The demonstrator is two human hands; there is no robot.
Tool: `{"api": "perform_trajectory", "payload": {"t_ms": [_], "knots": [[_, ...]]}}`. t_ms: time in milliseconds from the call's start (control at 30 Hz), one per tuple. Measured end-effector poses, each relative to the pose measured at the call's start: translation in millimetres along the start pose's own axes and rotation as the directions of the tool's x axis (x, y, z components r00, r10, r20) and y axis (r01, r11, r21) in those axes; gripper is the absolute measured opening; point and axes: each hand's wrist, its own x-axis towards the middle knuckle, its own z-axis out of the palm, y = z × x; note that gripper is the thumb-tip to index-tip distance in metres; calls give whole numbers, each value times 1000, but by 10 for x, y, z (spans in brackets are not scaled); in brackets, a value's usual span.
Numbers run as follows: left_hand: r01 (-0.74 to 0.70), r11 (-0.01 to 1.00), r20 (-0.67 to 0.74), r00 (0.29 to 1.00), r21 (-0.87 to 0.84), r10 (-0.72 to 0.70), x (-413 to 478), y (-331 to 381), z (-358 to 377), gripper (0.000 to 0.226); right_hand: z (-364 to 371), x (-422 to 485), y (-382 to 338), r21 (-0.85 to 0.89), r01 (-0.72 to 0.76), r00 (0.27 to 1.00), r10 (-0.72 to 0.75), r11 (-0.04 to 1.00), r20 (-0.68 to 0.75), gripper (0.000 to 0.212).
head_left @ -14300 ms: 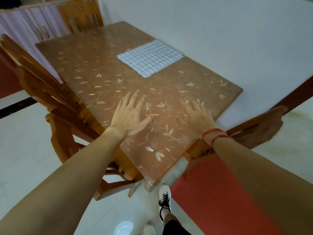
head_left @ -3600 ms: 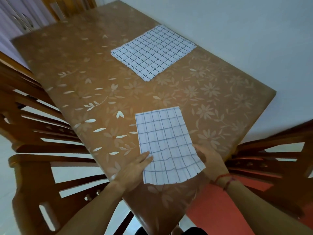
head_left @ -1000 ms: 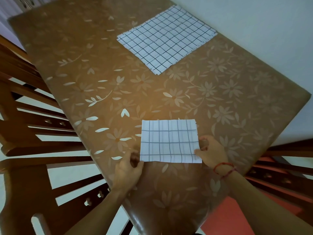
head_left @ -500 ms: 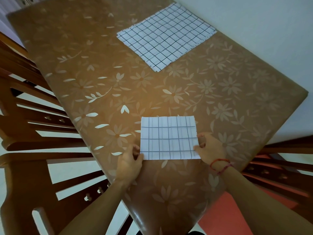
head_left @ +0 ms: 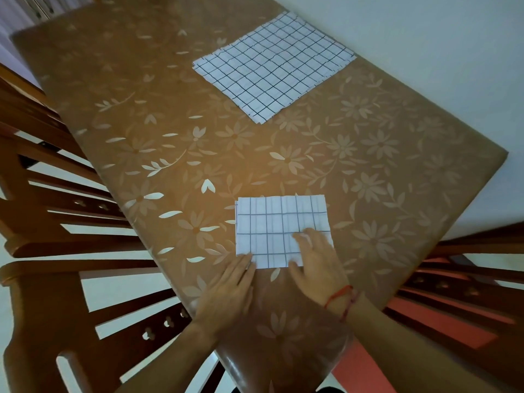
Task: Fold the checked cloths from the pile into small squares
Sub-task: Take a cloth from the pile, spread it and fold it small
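**Brown floral desk, both palms down**

Head cam: desk point(head_left: 312, 154) w/ wooden chairs point(head_left: 71, 245) either side. Folded checked cloth point(head_left: 272, 222) lies nr the near edge. Left hand point(head_left: 226, 290) is flat, fingers straight, tips touching the cloth's near-left corner. Right hand point(head_left: 314, 262) lies flat on its near-right part, fingers relaxed, gripping nothing. Pile point(head_left: 272, 66) sits well apart, far side by the wall point(head_left: 425, 38).

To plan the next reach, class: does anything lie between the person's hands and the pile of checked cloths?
Only the folded cloth, which the right hand presses and the left hand touches. Beyond it, only table top shows up to the pile; nothing else visible stands in the way.
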Motion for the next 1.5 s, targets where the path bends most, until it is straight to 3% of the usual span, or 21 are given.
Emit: {"api": "perform_trajectory", "payload": {"t_ms": [100, 433, 833, 1100, 1233, 1400, 1500], "knots": [[32, 999, 69, 997, -7, -32, -76, 17, 39, 49, 200, -97, -237, -78, 137, 989, -132, 988, 66, 57], [19, 999, 128, 992, -43, -13, -144, 8, 142, 55, 549, -235, -535, -149, 315, 930, -274, 937, 245, 75], [-21, 1000, 213, 977, 20, 16, -223, -102, 185, 59, 519, -387, -154, -226, 220, 952, -159, 949, 261, 84], [26, 1000, 229, 973, -10, -23, -207, -100, 184, 56, 316, -625, 376, -304, -5, 987, 53, 953, 149, 86], [41, 999, 228, 973, -34, -32, -197, -86, 166, 55, 311, -650, 424, -318, -25, 992, 64, 948, 113, 86], [61, 994, 235, 971, -85, -40, -201, -89, 168, 56, 292, -613, 385, -267, -49, 996, 66, 963, 55, 77], [65, 992, 223, 974, -106, -40, -188, -98, 169, 57, 137, -393, 348, -90, -115, 993, 113, 989, -25, 59]]}}
